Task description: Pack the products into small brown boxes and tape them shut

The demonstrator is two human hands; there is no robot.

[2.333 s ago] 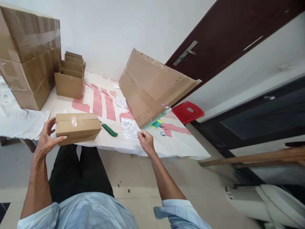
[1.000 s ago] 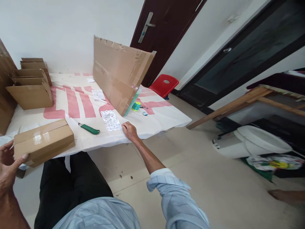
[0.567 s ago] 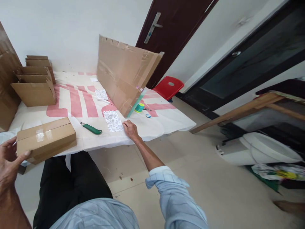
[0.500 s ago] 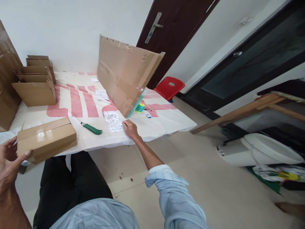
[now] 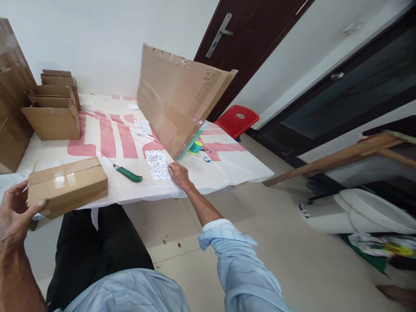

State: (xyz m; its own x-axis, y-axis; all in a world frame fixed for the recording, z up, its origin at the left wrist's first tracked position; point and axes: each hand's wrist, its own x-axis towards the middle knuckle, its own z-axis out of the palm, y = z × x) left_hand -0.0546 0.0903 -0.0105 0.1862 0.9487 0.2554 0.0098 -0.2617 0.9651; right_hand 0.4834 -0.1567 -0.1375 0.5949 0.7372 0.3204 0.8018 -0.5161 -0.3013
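Note:
A closed cardboard box, with clear tape across its top, lies at the table's front edge on the left. My left hand grips its left end, thumb at the front. On the cloth-covered table, my right hand has its fingers pressed together at the right edge of a printed paper sheet. Between the box and the sheet lies a green utility knife. Beyond my right hand a large cardboard panel stands on the table, with a green tape roll beside its lower right edge.
Several open cardboard boxes stand at the back left, near a taller carton. A smaller printed sheet lies left of the panel. A red chair and wooden beams are past the table's right end.
The view has shifted slightly, so most things on the table appear a little further right. Both hands keep about the same places on the box and the sheet.

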